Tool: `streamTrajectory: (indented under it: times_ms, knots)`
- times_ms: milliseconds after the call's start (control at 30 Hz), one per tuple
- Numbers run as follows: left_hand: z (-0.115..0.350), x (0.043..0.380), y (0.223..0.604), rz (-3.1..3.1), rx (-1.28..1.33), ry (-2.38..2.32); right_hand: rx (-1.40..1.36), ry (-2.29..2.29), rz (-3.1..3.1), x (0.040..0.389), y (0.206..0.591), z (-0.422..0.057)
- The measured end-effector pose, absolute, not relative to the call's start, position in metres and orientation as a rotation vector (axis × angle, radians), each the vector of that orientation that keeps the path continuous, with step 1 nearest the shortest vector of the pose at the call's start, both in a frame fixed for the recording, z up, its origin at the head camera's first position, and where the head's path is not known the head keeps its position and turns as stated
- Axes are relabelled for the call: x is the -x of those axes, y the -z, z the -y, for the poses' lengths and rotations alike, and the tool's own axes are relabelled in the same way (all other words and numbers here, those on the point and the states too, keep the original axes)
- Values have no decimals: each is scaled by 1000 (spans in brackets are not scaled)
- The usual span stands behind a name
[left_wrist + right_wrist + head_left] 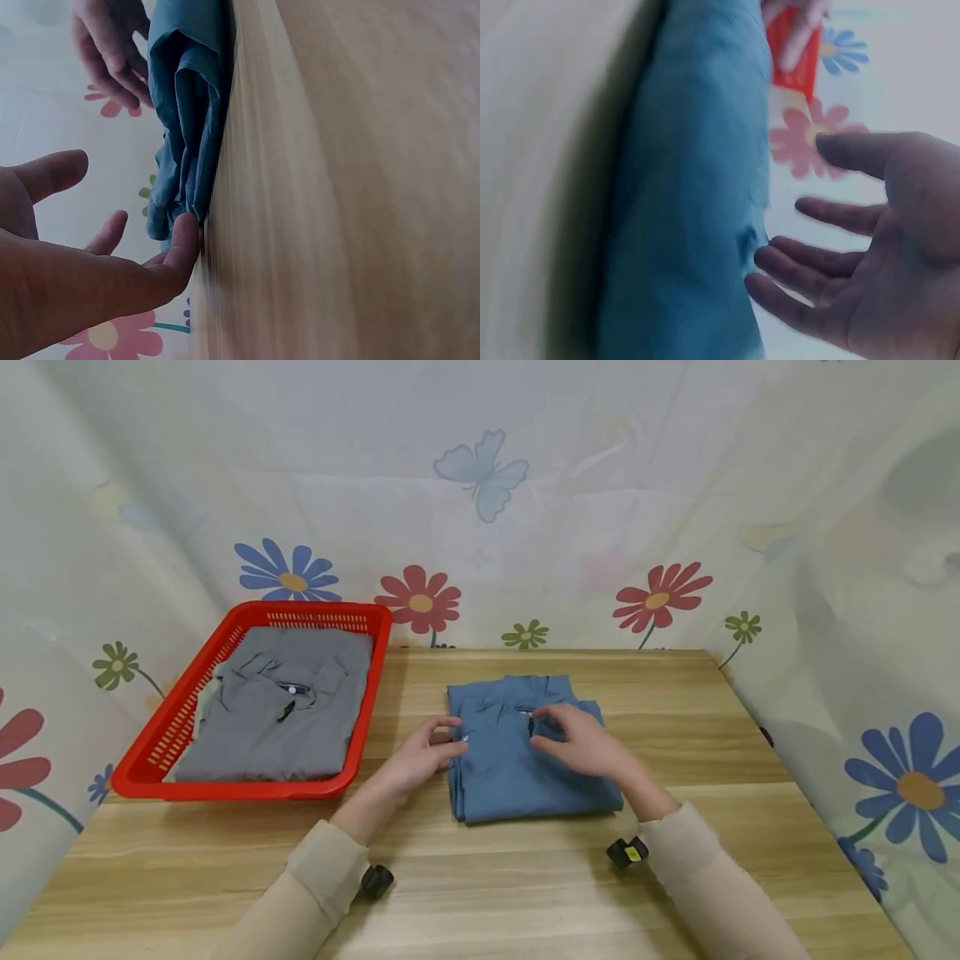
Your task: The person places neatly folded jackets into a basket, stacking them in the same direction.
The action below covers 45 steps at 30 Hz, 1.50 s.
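Note:
A folded blue shirt [517, 781] lies on the wooden table, its neck opening facing up with a small dark piece at the collar. At its left edge is my left hand [422, 755], fingers spread and loosely bent. The left wrist view shows one fingertip of that hand [112, 274] right at the layered fold [187, 127], low by the tabletop. Over the right part of the shirt hovers my right hand [581, 742], thumb and fingers apart. Seen from the right wrist, this hand [885, 262] has its fingertips close to the cloth's upper surface, with nothing gripped.
To the left stands a red plastic basket [240, 791] with slotted sides. Inside it lies a folded grey garment [281, 735], with a pale green edge of cloth showing beneath. A flower-printed curtain [570, 527] hangs behind the table [495, 893] and along its sides.

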<state>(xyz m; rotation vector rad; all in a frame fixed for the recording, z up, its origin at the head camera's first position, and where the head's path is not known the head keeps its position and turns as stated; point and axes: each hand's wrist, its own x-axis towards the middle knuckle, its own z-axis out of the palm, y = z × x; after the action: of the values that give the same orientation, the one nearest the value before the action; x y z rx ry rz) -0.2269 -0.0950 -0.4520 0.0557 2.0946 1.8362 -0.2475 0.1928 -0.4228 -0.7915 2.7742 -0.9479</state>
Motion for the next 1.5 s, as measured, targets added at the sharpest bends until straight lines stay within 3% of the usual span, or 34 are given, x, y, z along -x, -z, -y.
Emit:
streamTrajectory:
  times_ms: [333, 833, 1500]
  knots:
    - [94, 229, 450, -2116, -45, -1817, 303, 526, -2931, 239, 406, -238]
    - [87, 240, 450, -1942, 86, -1945, 425, 725, -2755, 238, 428, -247]
    - [79, 243, 454, -1897, 133, -2052, 353, 1071, -2604, 245, 442, -246]
